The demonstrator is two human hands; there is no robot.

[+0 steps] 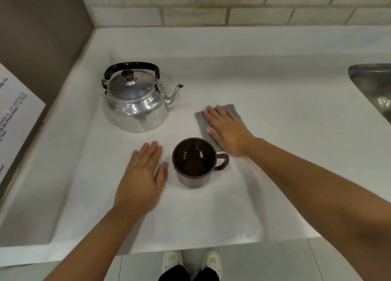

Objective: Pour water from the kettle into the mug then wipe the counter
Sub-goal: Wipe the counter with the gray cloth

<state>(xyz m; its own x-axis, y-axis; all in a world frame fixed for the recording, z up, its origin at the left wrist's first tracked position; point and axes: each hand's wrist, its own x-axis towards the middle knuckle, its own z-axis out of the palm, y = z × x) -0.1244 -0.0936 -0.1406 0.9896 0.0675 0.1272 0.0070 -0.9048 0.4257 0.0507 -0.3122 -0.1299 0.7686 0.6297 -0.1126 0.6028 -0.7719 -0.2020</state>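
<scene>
Kitchen: tiled backsplash [211,16], sink [372,90], counter [275,80]

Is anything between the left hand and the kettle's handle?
Nothing visible. The left hand lies flat on the white counter, and only bare counter separates it from the shiny steel kettle. The brown mug sits to its right, off that path.

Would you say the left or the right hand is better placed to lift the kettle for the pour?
Probably the left. The left hand lies open and empty on the counter, on the kettle side of the mug. The right hand lies flat on the cloth, beyond the spout.
</scene>
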